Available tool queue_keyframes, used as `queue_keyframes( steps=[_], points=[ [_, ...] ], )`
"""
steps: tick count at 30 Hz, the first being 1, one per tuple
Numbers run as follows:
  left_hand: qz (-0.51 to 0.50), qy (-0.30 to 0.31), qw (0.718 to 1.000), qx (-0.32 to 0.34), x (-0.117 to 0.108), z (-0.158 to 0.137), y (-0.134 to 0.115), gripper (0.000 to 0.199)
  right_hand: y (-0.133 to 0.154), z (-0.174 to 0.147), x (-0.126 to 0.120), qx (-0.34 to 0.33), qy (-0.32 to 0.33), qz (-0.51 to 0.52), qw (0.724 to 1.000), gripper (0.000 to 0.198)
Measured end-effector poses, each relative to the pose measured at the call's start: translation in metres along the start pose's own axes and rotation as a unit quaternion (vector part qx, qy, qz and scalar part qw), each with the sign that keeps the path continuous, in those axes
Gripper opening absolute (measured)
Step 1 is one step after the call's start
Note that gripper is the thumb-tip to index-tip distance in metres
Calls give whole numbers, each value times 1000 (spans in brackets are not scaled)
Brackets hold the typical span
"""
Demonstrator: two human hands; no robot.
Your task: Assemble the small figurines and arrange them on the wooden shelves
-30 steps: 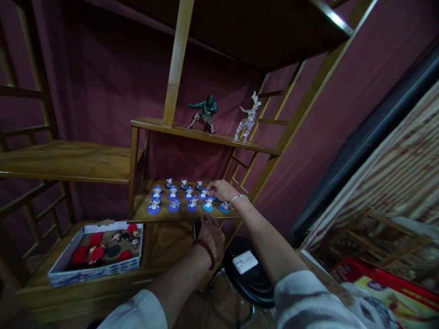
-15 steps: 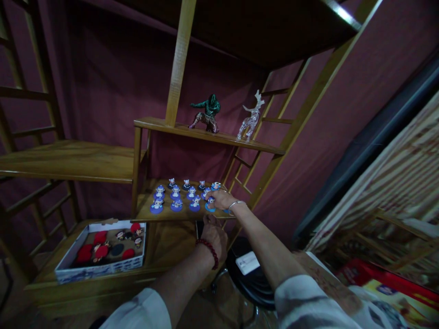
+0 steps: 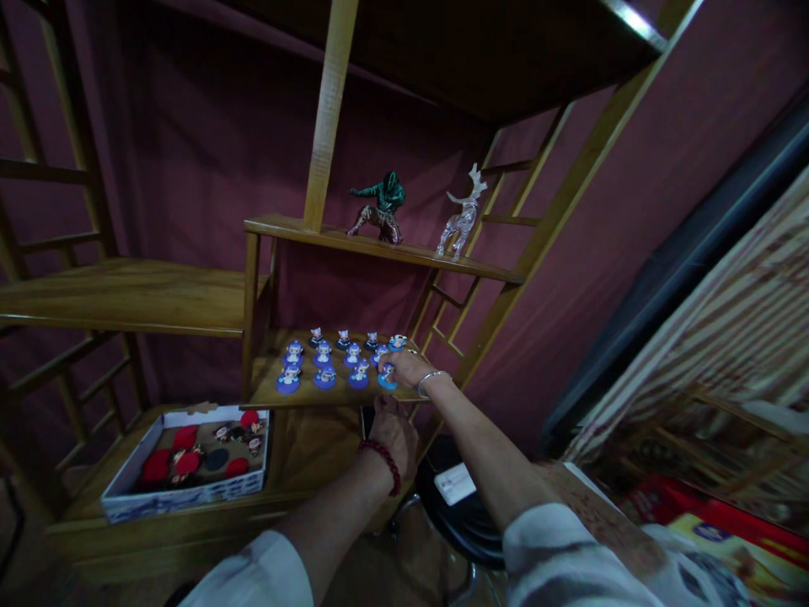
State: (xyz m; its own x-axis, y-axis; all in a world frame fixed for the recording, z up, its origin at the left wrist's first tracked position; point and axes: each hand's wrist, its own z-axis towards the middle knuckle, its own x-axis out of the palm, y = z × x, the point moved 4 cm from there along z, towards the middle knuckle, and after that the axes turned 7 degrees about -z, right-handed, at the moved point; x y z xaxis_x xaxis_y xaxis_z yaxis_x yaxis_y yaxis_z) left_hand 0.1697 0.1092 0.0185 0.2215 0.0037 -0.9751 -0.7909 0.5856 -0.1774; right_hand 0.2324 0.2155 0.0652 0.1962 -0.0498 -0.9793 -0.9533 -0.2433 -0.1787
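Figurines (image 3: 358, 373) line the lower shelf (image 3: 265, 375); the right hand (image 3: 405, 368) has come forward, so four now show at the back; left hand (image 3: 395, 428) hangs by the edge; neither grip's hold can be told.

Head view, single. Station: head-worn, in front of and above the figurine shelf (image 3: 265, 389), near it. Facing: forward and down onto that shelf. Coverage: wide, taking in a box (image 3: 190, 497) to the shelf's lower left, a stool (image 3: 463, 531) to its lower right.
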Motion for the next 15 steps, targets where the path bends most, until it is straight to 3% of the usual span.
queue_keyframes(
  steps=[6, 15],
  points=[
    [41, -21, 999, -26, 7, 3, -2, 43, 1, 0, -2, -10, -3, -14, 1000, 27],
    [14, -20, 1000, -12, 6, 3, -1, 42, 5, -2, -5, -5, 11, -21, 1000, 28]
  ],
)
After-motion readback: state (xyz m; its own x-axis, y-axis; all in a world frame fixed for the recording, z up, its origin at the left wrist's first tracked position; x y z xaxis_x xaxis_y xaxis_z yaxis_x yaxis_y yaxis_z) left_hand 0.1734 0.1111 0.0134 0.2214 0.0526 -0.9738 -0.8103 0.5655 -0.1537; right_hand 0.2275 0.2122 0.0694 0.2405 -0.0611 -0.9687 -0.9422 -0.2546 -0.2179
